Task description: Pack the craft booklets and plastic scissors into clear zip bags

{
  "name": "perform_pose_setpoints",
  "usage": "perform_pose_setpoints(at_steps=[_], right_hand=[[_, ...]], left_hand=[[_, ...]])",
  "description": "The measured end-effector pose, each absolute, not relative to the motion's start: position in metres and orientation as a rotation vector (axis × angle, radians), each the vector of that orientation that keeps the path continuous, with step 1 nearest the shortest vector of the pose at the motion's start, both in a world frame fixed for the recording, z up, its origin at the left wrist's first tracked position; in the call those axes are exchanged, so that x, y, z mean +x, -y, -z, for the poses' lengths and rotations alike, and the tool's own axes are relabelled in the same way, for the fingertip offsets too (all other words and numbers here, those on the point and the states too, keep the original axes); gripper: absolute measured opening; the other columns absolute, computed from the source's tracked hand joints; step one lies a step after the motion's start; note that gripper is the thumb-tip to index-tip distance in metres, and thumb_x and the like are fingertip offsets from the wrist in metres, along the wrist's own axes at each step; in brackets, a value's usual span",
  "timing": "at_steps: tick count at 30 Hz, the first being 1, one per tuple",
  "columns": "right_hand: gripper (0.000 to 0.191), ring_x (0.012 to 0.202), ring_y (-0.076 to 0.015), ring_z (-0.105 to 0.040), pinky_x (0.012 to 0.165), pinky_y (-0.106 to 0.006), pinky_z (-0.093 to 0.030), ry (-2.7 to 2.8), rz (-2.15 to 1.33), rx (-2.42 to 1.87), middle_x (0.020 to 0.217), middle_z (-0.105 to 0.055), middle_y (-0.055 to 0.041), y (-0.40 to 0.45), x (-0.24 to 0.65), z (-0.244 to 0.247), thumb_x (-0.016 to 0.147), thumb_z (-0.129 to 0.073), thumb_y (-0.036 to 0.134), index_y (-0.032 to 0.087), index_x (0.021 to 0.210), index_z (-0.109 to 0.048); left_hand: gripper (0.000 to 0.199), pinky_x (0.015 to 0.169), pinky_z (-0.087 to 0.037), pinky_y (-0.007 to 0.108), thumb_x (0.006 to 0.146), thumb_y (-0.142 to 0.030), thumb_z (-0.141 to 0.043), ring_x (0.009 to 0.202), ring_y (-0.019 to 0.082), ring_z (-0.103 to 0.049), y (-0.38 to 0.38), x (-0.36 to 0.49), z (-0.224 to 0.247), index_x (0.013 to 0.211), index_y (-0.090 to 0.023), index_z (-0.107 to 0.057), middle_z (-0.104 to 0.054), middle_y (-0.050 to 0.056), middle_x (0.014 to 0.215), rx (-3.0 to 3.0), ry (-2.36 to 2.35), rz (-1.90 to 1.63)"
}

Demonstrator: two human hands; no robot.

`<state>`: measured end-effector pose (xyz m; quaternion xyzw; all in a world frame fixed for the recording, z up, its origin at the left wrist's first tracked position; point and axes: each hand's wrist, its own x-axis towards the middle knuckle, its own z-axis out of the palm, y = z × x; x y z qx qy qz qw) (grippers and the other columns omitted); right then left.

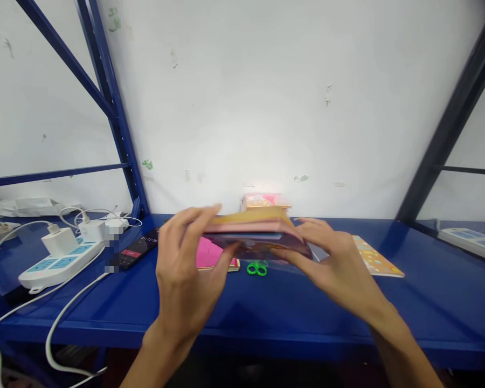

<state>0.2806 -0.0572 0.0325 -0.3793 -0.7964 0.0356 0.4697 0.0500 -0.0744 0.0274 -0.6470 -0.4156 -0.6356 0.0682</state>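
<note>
- fingers [194, 222] of the left hand [184, 275] curl over the top of a stack of thin books [258, 237], and the left thumb [226, 257] presses on the near side, so this hand is clamped on the stack.
- fingers of the right hand [327, 258] are a little apart and lie on the right end of same stack, with the right thumb [289, 253] along its lower edge; this hand is clamped too.
- the stack is held between both hands and tilts slightly, with the right end lower. it seems lifted from the shelf, but i cannot tell if it touches anything below.
- under the stack's left part is a pink notebook [214, 254], and just beside it are green-handled scissors [257, 268].
- a yellow patterned notebook [375, 258] lies to the right of the right hand, and a pile of books [265, 202] stands behind the hands, near the wall.
- front edge of the blue steel shelf [428, 328] passes below the wrists. to the left are a phone [137, 250] and a white power strip [60, 264] with cables.
- a white wall [246, 97] closes the back, and a blue upright [109, 91] limits the left side.
</note>
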Motion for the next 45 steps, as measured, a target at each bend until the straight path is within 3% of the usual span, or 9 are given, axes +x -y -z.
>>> perform_pose_setpoints(at_steps=[2, 4, 9, 12, 23, 29, 34, 41, 45], right_hand=[[0.019, 0.093, -0.0305, -0.07, 0.083, -0.044, -0.054, 1.801, -0.274, -0.982, 0.098, -0.079, -0.0021, 0.056, 0.279, -0.031, 0.088, -0.074, 0.044, 0.029, 0.098, -0.079], [0.025, 0.087, -0.0311, -0.072, 0.074, -0.042, -0.057, 1.67, -0.52, -0.966, 0.094, -0.079, -0.0036, 0.054, 0.277, -0.03, 0.085, -0.076, 0.047, 0.025, 0.096, -0.079], [0.036, 0.098, -0.0331, -0.073, 0.083, -0.046, -0.061, 1.434, -0.781, -0.832, 0.105, -0.079, -0.0058, 0.048, 0.27, -0.032, 0.082, -0.077, 0.051, 0.023, 0.105, -0.077], [0.035, 0.106, -0.0312, -0.071, 0.09, -0.044, -0.059, 1.446, -0.793, -0.796, 0.112, -0.078, -0.0047, 0.043, 0.269, -0.029, 0.083, -0.078, 0.048, 0.024, 0.109, -0.076], [0.033, 0.091, -0.0276, -0.073, 0.079, -0.039, -0.06, 1.465, -0.801, -0.853, 0.1, -0.079, -0.006, 0.037, 0.273, -0.019, 0.083, -0.078, 0.048, 0.022, 0.104, -0.076], [0.029, 0.111, -0.0286, -0.068, 0.094, -0.042, -0.056, 1.558, -0.689, -0.823, 0.118, -0.076, -0.0061, 0.039, 0.273, -0.024, 0.087, -0.074, 0.045, 0.027, 0.11, -0.076], [0.049, 0.108, -0.0255, -0.069, 0.096, -0.039, -0.054, 1.932, -0.906, -0.86, 0.12, -0.074, -0.0033, 0.04, 0.277, -0.027, 0.082, -0.079, 0.043, 0.03, 0.128, -0.068], [0.054, 0.106, -0.0334, -0.065, 0.091, -0.045, -0.049, 2.419, -0.471, -1.27, 0.112, -0.07, -0.0117, 0.041, 0.248, 0.012, 0.09, -0.061, 0.066, 0.02, 0.117, -0.07], [0.047, 0.098, -0.032, -0.066, 0.085, -0.042, -0.049, 2.437, -0.406, -1.361, 0.107, -0.066, -0.0114, 0.041, 0.23, 0.025, 0.086, -0.07, 0.059, 0.018, 0.109, -0.066]], left_hand=[[0.086, 0.117, -0.035, 0.044, 0.069, -0.024, -0.088, 0.138, 0.032, -0.046, 0.073, 0.056, -0.027, 0.146, -0.032, -0.049, -0.053, 0.008, 0.148, -1.842, 1.313, 2.09], [0.092, 0.113, -0.042, 0.044, 0.072, -0.028, -0.087, 0.135, 0.031, -0.051, 0.071, 0.057, -0.028, 0.151, -0.031, -0.04, -0.053, 0.01, 0.148, -2.022, 1.428, 2.274], [0.045, 0.093, -0.057, 0.041, 0.086, -0.035, -0.073, 0.114, 0.031, -0.069, 0.063, 0.05, -0.026, 0.128, -0.022, -0.066, -0.072, 0.011, 0.127, -2.866, 1.566, 2.342], [0.041, 0.092, -0.059, 0.039, 0.087, -0.037, -0.073, 0.11, 0.03, -0.071, 0.059, 0.051, -0.023, 0.125, -0.021, -0.069, -0.074, 0.01, 0.125, -2.793, 1.559, 2.406], [0.033, 0.09, -0.059, 0.034, 0.085, -0.036, -0.076, 0.105, 0.027, -0.073, 0.059, 0.052, -0.026, 0.113, -0.02, -0.073, -0.078, 0.007, 0.113, -2.594, 1.605, 2.406], [0.029, 0.085, -0.059, 0.029, 0.085, -0.034, -0.076, 0.101, 0.023, -0.073, 0.06, 0.053, -0.026, 0.111, -0.021, -0.072, -0.078, 0.004, 0.108, -2.535, 1.493, 2.519], [0.027, 0.084, -0.058, 0.026, 0.084, -0.031, -0.078, 0.1, 0.02, -0.072, 0.054, 0.037, -0.029, 0.108, -0.019, -0.072, -0.076, 0.004, 0.112, -2.246, 1.329, 2.723], [0.029, 0.1, -0.053, 0.031, 0.081, -0.026, -0.08, 0.106, 0.021, -0.07, 0.056, 0.01, -0.044, 0.108, -0.021, -0.072, -0.077, 0.002, 0.107, -1.894, 1.261, 2.986], [0.034, 0.1, -0.054, 0.035, 0.076, -0.028, -0.084, 0.108, 0.025, -0.069, 0.056, 0.012, -0.044, 0.107, -0.019, -0.072, -0.077, 0.004, 0.103, -1.883, 1.318, 2.992]])
